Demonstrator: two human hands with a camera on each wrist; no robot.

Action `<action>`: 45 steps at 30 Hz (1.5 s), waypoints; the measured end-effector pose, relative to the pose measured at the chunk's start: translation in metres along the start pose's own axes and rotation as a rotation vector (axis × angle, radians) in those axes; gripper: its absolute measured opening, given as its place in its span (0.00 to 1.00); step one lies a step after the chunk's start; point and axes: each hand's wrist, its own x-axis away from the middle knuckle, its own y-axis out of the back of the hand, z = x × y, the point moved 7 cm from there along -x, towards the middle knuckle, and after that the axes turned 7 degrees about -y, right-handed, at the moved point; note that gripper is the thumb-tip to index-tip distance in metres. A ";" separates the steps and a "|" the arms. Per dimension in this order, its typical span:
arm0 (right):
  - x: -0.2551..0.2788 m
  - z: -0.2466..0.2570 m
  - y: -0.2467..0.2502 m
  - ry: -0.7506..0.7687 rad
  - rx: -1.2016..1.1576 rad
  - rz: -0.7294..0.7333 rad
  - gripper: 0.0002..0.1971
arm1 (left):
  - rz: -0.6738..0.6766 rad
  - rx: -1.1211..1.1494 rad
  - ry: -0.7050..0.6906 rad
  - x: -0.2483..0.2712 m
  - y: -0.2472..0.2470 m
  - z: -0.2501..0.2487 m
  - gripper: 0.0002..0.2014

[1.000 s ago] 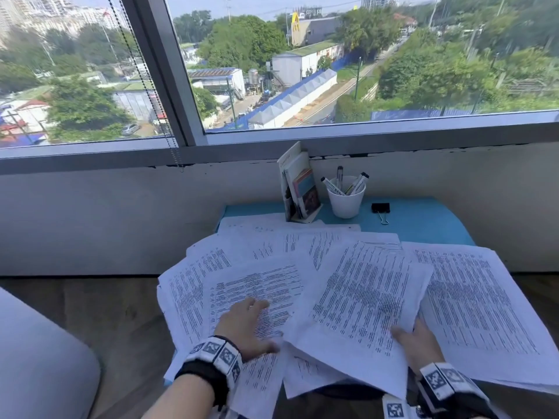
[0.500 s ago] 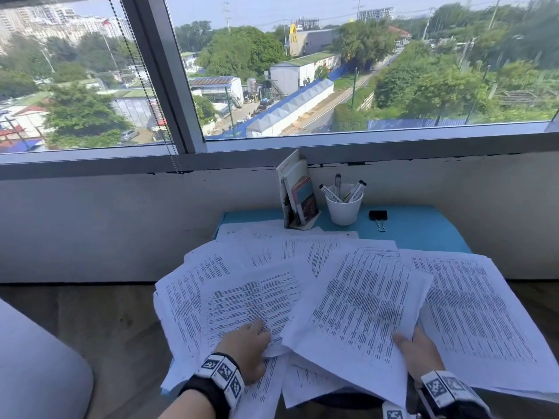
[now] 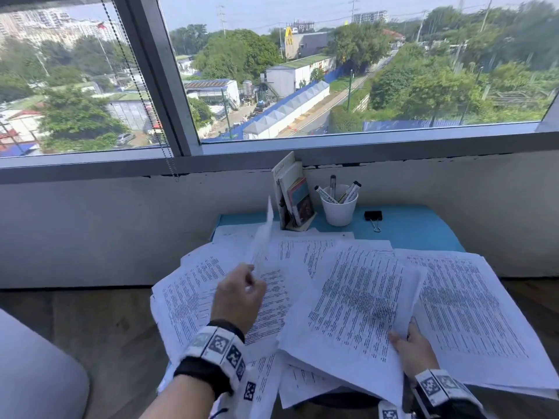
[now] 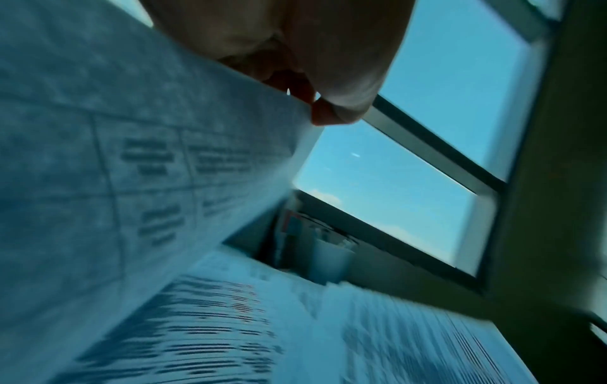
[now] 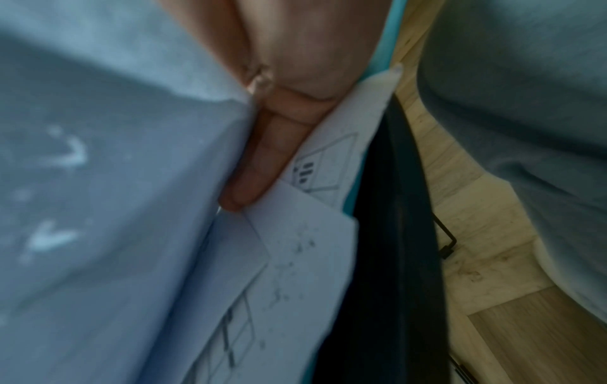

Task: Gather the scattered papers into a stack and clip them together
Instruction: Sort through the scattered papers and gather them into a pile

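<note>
Several printed white sheets [image 3: 193,294] lie scattered and overlapping over a small blue table [image 3: 417,228]. My left hand [image 3: 242,294] is raised above them and pinches one sheet [image 3: 261,240] by its edge, so it stands nearly on edge; the left wrist view shows the lifted sheet [image 4: 131,169] between thumb and finger. My right hand [image 3: 414,349] holds the near corner of a large tilted sheet [image 3: 357,303], fingers under it and thumb on top. A black binder clip [image 3: 373,217] lies at the back of the table, apart from both hands.
A white cup of markers [image 3: 338,205] and a small holder with booklets [image 3: 293,198] stand at the back against the white wall under the window. Wooden floor [image 3: 99,334] surrounds the table. A pale cushion [image 3: 33,379] sits at the lower left.
My left hand was flat on the papers; it has risen and now lifts one sheet upright. My right hand keeps its hold on the tilted sheet, which has barely moved.
</note>
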 end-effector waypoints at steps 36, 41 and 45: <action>-0.017 -0.025 0.007 -0.147 -0.208 -0.082 0.14 | 0.930 -0.619 0.001 0.052 -0.097 0.082 0.35; -0.017 -0.023 0.005 -0.143 -0.243 -0.091 0.12 | 0.694 -0.583 0.004 0.057 -0.088 0.075 0.25; -0.013 -0.018 0.004 -0.104 -0.229 -0.063 0.12 | 0.353 -0.330 0.227 0.034 -0.046 0.068 0.13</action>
